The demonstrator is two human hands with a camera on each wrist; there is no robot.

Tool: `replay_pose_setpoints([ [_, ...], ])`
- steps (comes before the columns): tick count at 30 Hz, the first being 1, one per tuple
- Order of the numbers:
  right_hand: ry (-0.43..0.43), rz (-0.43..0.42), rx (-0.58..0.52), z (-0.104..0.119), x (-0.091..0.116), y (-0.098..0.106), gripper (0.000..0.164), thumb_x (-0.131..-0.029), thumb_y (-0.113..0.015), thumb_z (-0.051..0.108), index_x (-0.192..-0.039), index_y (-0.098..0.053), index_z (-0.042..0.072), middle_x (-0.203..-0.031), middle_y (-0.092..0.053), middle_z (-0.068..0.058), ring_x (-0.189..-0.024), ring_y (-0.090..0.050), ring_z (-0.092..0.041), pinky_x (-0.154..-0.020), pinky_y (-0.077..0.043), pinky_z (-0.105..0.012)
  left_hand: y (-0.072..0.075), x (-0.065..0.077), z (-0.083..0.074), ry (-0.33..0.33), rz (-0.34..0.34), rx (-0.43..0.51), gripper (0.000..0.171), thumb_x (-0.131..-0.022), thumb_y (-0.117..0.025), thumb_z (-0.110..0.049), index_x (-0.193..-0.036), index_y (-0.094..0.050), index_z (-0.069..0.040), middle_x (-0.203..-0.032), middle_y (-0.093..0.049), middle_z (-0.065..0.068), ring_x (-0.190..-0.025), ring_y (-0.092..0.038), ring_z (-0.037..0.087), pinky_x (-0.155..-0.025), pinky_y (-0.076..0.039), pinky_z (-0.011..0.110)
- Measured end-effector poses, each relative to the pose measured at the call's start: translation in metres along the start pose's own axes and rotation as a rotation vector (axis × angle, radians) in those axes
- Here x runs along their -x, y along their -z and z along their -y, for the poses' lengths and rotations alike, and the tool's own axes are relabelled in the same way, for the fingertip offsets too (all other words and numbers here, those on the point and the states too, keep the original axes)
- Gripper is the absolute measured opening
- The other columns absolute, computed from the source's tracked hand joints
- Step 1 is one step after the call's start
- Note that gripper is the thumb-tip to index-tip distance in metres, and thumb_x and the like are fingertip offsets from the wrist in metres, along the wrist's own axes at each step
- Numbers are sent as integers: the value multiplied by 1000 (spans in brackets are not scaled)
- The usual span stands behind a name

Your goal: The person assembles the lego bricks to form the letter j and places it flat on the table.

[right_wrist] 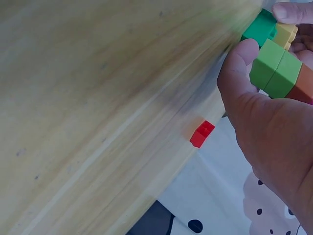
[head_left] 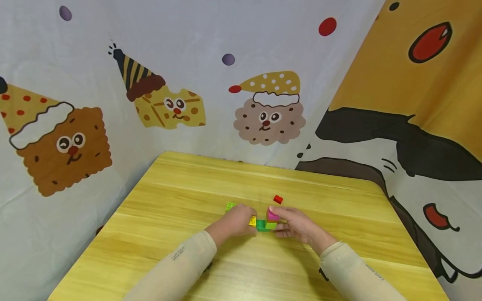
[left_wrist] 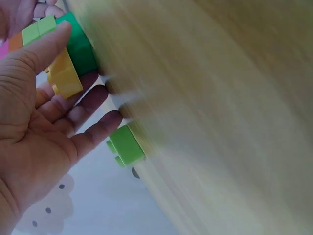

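Note:
Both hands hold one joined build of toy building bricks low over the table, and I cannot tell whether it touches the wood. The left hand pinches its left end, thumb on one side, fingers behind the yellow brick. A dark green brick forms the base between the hands. On its right end rises a stack of light green bricks, an orange brick and a pink brick on top. The right hand grips this stack between thumb and fingers, partly hiding it.
A loose red brick lies on the wooden table beyond the right hand. Another light green brick lies just past the left hand. A printed cloth hangs behind the table's far edge.

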State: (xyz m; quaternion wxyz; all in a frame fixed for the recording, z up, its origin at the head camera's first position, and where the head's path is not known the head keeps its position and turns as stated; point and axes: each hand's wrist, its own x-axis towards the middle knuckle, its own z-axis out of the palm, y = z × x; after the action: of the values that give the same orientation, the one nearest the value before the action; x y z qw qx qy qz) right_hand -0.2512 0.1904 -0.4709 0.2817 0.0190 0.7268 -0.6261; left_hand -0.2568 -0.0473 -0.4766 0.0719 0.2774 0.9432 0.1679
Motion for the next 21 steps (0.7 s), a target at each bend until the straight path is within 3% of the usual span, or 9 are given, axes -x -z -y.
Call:
replay_pose_setpoints([
  [3,8,0,2,-2,0,1,70,-105,-62,56,-144,-54,-1,-136,-66,-15,-115,-73,-29,-102,-61,-48,6,3,4,-9,-4,88,55,-94,-82,-46,-133,-72,-8,-124,-78,7,-112,-73,20,-98,-61,35],
  [6,23,5,7,-3,0,2,76,-104,-62,58,-147,-51,-3,-142,-63,-19,-116,-72,-31,-103,-61,-49,16,6,16,-8,-85,142,47,-103,-70,-44,-133,-72,-7,-124,-78,7,-115,-74,24,-100,-61,41],
  [9,33,1,-4,-5,2,4,82,-104,-60,61,-153,-46,-3,-150,-59,-22,-121,-70,-33,-105,-60,-51,24,9,34,27,-181,114,35,-108,-65,-34,-129,-74,-8,-125,-78,7,-117,-73,26,-102,-60,44],
  [11,40,2,-8,-7,3,5,85,-104,-58,64,-154,-44,-4,-153,-57,-25,-124,-69,-35,-106,-59,-51,27,12,47,65,-209,86,30,-106,-68,-27,-129,-74,-8,-129,-76,9,-122,-71,29,-105,-59,46],
  [15,41,16,-19,-10,5,9,88,-104,-52,69,-154,-44,-4,-156,-55,-27,-127,-68,-36,-107,-59,-52,24,16,67,128,-167,42,40,-100,-77,-25,-135,-71,-6,-142,-70,15,-136,-63,36,-114,-53,51],
  [18,46,28,-31,-12,6,12,91,-103,-50,72,-155,-44,-2,-157,-54,-28,-128,-68,-37,-107,-59,-51,21,16,75,127,-142,20,55,-95,-83,-31,-140,-67,-5,-147,-66,17,-140,-60,38,-117,-50,53],
  [21,51,34,-47,-13,5,14,93,-102,-49,74,-157,-44,0,-158,-52,-28,-128,-68,-38,-106,-60,-50,19,14,76,117,-116,18,63,-91,-87,-36,-142,-66,-6,-141,-70,15,-126,-67,33,-109,-56,48],
])
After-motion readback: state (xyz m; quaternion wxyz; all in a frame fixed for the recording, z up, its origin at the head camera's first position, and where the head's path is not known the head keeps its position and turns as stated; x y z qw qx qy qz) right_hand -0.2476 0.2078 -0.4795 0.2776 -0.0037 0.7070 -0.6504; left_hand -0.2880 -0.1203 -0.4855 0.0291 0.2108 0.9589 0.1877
